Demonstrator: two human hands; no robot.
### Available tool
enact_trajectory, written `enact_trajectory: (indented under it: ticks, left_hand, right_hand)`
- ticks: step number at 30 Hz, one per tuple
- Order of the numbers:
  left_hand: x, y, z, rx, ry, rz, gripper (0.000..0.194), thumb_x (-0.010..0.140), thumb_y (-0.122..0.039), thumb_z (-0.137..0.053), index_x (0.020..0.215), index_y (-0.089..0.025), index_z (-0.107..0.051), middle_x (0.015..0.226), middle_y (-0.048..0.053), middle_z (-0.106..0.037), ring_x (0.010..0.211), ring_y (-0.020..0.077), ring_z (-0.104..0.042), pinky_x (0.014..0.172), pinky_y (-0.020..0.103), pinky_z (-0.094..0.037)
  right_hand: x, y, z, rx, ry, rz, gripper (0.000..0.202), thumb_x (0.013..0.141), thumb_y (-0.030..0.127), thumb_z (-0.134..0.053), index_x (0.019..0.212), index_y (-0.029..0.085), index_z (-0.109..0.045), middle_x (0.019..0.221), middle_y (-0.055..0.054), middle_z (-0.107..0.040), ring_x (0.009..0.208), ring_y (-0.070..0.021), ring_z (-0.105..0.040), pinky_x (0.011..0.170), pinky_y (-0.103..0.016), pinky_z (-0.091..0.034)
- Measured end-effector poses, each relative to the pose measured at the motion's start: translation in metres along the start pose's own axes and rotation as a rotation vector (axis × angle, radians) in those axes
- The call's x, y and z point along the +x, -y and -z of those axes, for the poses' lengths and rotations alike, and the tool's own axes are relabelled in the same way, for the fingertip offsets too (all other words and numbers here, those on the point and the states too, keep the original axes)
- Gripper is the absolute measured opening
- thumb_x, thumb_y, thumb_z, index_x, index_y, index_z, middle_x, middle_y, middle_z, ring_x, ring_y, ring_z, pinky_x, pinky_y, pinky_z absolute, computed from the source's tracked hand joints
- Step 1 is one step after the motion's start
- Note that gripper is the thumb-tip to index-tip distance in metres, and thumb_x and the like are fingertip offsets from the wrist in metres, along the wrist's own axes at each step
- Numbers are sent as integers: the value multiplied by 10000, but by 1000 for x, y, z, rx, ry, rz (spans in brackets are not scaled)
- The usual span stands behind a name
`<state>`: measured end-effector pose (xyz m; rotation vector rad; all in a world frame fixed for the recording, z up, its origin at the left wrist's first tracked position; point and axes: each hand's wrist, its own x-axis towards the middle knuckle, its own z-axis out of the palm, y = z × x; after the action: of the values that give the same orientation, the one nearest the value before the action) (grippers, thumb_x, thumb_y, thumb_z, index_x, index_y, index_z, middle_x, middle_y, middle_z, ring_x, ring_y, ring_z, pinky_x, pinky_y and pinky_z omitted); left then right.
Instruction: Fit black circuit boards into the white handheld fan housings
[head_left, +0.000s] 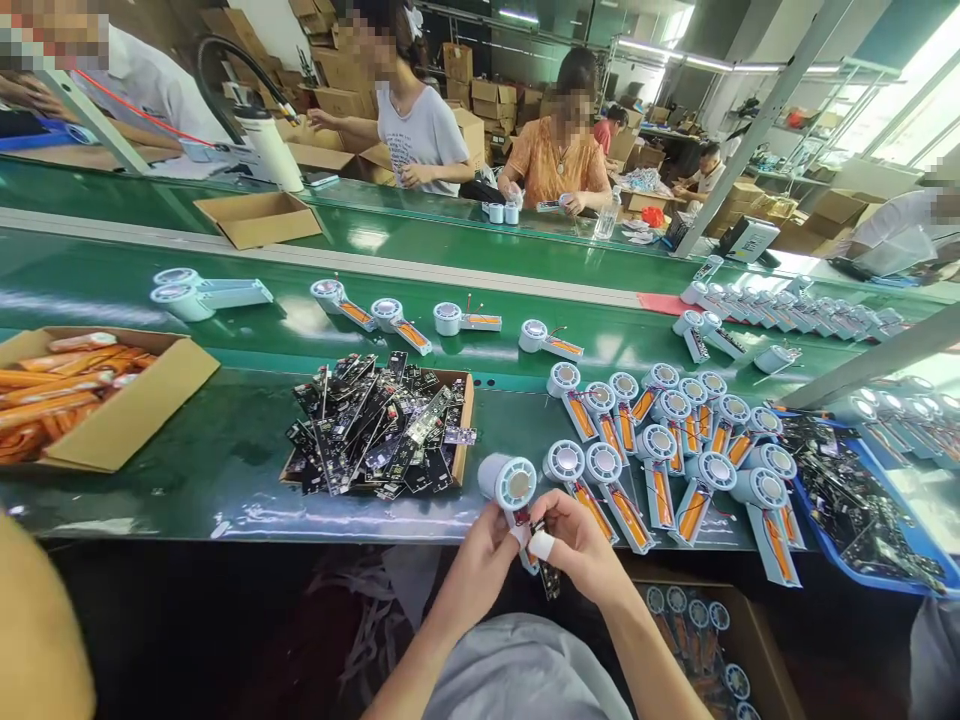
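My left hand (480,562) grips a light blue handheld fan housing (495,478) by its handle, with the round head tilted up over the bench edge. My right hand (576,545) pinches a narrow black circuit board (551,578) against the lower handle. White tape or a finger cover wraps my right thumb. The fingers hide where board and handle meet. Right of my hands lie several similar fan housings (658,442) with orange batteries in their handles and thin wires. A heap of black circuit boards (382,425) fills a shallow carton left of my hands.
An open carton (142,415) of orange batteries stands at left. A blue tray (870,578) of boards sits at right. Below the bench, a box (765,640) contains fan housings. More fans lie on the green conveyor (480,270). Several co-workers sit or stand beyond it.
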<state>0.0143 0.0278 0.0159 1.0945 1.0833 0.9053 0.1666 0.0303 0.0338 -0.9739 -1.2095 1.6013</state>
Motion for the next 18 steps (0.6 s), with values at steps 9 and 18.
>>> enact_trajectory:
  ticks: [9,18]
  left_hand:
    - [-7,9,1,122,-242,82,405,952,-435,-433,1277,-229,-558,1319,88,-642,1247,260,-565,1020,347,-452]
    - [-5,-4,5,148,-251,2,288,903,-436,-517,1049,-220,-641,926,38,-677,889,220,-614,837,322,-486]
  right_hand:
    - [-3,5,-3,-559,-277,65,228,866,227,-605,1086,215,-550,980,-49,-676,896,-186,-652,807,-291,-509]
    - [-13,50,-11,-1452,283,34,118,946,261,-586,861,188,-622,745,-43,-701,627,-185,-625,544,-270,-278]
